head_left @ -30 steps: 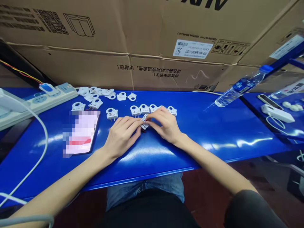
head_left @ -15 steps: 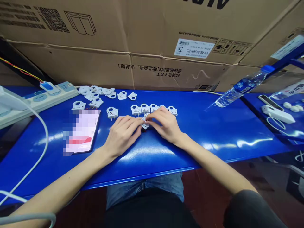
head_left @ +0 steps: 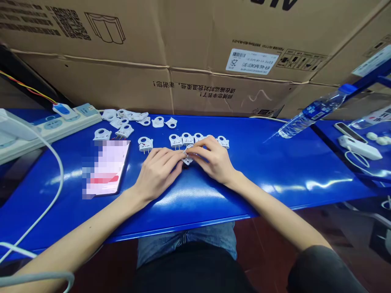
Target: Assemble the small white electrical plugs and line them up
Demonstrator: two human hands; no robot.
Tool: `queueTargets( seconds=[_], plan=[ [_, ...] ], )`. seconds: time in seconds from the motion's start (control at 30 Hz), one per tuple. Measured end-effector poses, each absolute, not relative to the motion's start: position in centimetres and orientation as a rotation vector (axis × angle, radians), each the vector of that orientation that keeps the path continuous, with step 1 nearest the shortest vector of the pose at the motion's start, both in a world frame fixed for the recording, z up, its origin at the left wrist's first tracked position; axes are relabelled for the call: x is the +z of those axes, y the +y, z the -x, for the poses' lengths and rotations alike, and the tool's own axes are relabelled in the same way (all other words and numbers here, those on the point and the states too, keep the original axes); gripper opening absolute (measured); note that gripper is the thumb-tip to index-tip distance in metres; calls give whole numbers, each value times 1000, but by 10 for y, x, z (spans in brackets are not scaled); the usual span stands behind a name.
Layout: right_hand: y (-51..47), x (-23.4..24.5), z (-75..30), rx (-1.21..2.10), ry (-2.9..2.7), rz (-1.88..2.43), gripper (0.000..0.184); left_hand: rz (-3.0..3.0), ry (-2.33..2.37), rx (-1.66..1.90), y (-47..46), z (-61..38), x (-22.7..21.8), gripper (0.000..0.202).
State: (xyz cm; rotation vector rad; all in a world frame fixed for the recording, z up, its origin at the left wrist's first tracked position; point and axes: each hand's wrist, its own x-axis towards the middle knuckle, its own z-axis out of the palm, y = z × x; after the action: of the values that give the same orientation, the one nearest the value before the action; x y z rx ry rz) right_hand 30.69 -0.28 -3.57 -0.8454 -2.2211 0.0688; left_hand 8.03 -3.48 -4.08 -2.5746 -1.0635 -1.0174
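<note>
Between my fingertips is a small white plug housing (head_left: 188, 160) with a ring-shaped top, partly covered by both hands. My left hand (head_left: 156, 173) pinches its left side. My right hand (head_left: 214, 159) grips it from the upper right with thumb and forefinger. Just beyond the hands stands a row of several similar white plugs (head_left: 175, 141) with metal prongs, some partly behind my right hand. Another white plug (head_left: 145, 144) sits apart, above my left hand. Fine detail on the held piece is too small to make out.
Loose white housing parts (head_left: 122, 116) lie along the back left of the blue table (head_left: 275, 162). A phone (head_left: 106, 169) rests left of my left hand, near a power strip (head_left: 51, 124) and white cable. A bottle (head_left: 316, 112) leans at right; a cardboard box (head_left: 195, 53) rises behind.
The scene shifts slightly with the camera. Both hands stay on the same plug housing, with only slight movement of the fingers.
</note>
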Motion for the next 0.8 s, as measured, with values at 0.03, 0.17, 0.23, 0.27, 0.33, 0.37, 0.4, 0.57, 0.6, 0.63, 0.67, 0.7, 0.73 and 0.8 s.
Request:
queueTargets(
  seconds=[0.03,0.17,0.23,0.27,0.33,0.37,0.4,0.57,0.6,0.63,0.67,0.7,0.73,0.8],
  plan=[
    [-3,-35,-307,59,-2228,849,18,2571,-1067,-1007,-35,-80,-41,22],
    [-3,-34,-308,35,-2237,834,20,2575,-1130,-940,-34,-79,-43,23],
    [-4,-34,-307,36,-2214,835,22,2564,-1170,-940,-34,-77,-43,22],
    [-5,-34,-307,41,-2197,848,25,2558,-1188,-940,-34,-77,-43,22],
    [-6,-33,-307,68,-2157,895,31,2553,-1215,-933,-33,-76,-44,22],
    [-6,-33,-306,89,-2139,923,33,2550,-1228,-931,-33,-75,-44,22],
    [-6,-33,-306,113,-2128,950,35,2547,-1240,-933,-33,-75,-44,22],
    [-7,-34,-305,207,-2166,985,39,2552,-1300,-997,-32,-75,-43,21],
    [-7,-35,-305,231,-2177,982,40,2563,-1311,-1029,-32,-75,-43,20],
    [-7,-36,-305,262,-2182,983,40,2581,-1316,-1061,-32,-75,-42,20],
    [-7,-37,-305,298,-2177,988,40,2599,-1314,-1091,-31,-75,-42,19],
    [-7,-38,-305,339,-2159,992,39,2615,-1308,-1114,-31,-75,-42,19],
    [-7,-39,-305,382,-2132,995,37,2625,-1303,-1129,-31,-75,-42,19],
    [-7,-41,-304,457,-2067,992,32,2634,-1304,-1123,-31,-75,-42,20]
  ],
)
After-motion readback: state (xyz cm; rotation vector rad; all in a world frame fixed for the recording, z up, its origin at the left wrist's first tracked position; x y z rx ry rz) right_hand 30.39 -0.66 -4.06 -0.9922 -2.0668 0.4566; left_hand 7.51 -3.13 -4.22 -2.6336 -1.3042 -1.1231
